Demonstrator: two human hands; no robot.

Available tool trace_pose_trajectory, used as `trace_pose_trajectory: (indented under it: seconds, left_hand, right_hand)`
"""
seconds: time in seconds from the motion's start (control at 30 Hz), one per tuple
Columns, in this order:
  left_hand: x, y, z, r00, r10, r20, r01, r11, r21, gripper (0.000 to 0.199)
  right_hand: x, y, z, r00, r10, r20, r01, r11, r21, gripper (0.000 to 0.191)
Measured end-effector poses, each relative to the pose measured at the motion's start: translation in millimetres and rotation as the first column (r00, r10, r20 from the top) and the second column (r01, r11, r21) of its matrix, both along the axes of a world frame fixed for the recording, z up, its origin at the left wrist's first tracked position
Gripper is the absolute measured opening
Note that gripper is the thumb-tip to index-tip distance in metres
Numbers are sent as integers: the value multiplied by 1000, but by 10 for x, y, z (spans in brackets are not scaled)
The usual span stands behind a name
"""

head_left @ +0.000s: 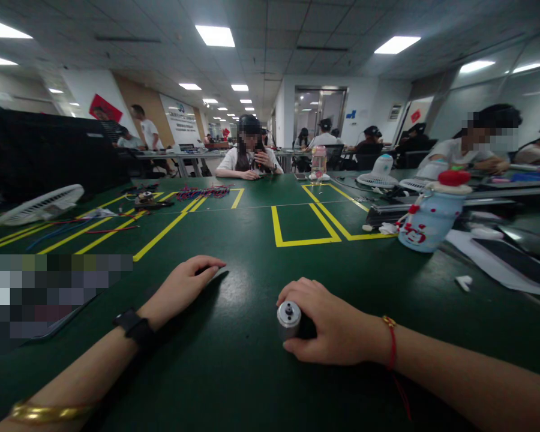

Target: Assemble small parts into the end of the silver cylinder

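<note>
My right hand (321,324) is wrapped around a small silver cylindrical motor (288,318), which stands upright on or just above the green table. Its top face shows, with a dark round shaft in the centre. My fingers and palm cover much of its side. To the left, my left hand (191,281) is held over the table with its fingers stretched forward and the thumb slightly apart. I see nothing held in it, though its underside is hidden. The two hands are apart.
Yellow tape (308,242) marks the green table (238,360). A blue bottle (432,219) with a red lid, papers and a white earbud case-like piece (463,282) lie right. Wires (202,192) and a white fan (42,205) are left. A person (249,159) sits opposite.
</note>
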State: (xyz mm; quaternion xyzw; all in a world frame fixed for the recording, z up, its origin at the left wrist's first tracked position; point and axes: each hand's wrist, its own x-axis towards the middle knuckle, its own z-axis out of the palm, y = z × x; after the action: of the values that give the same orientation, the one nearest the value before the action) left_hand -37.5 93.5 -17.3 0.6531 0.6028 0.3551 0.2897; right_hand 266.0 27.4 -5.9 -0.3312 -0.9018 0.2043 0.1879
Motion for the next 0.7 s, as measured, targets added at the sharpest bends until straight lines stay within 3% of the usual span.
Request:
trace_pose_trajectory:
  seconds: [0.2, 0.33, 0.5, 0.57, 0.7]
  left_hand:
    - [204, -123, 56, 999, -44, -29, 46, 997, 58, 25]
    - [604, -403, 184, 966, -256, -33, 258, 958, 123, 20]
    - [957, -713, 334, 864, -502, -22, 499, 852, 159, 14]
    - [997, -751, 359, 852, -524, -10, 518, 838, 170, 12]
    - [925, -715, 383, 879, -473, 55, 452, 865, 218, 11]
  right_hand:
    - [-10, 1, -7, 1000, -4, 6, 4, 1000, 15, 41]
    - [-20, 5, -26, 1000, -10, 11, 10, 1000, 29, 39]
    - [-26, 15, -58, 999, -11, 40, 8, 998, 63, 37]
    - [-28, 18, -65, 999, -12, 49, 8, 997, 70, 37]
    - [-27, 23, -61, 999, -1, 37, -2, 998, 69, 38]
